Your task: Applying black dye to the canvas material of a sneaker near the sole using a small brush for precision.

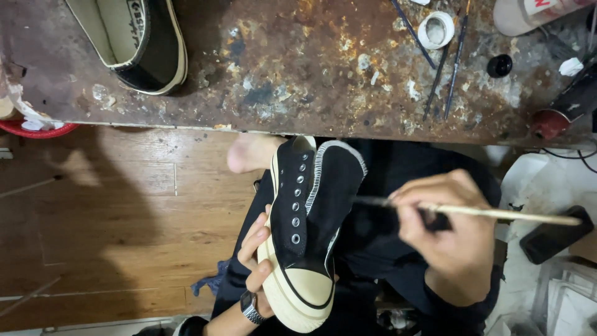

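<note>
Black sneaker (308, 230) in left hand (256, 258) grip, paintbrush (497, 213) in right hand (451, 239).

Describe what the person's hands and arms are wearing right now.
Both hands are bare: no gloves, no rings that show. The left hand has a metal-link wristwatch on the wrist, with no sleeve in view above it. The right hand runs into a dark sleeve at the wrist.

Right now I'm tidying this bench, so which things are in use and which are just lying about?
In use:
- black canvas sneaker with cream rubber toe, in left hand
- thin wooden-handled brush, in right hand

Lying about:
- second black sneaker
- small white round tub
- thin dark brushes
- black cap
</note>
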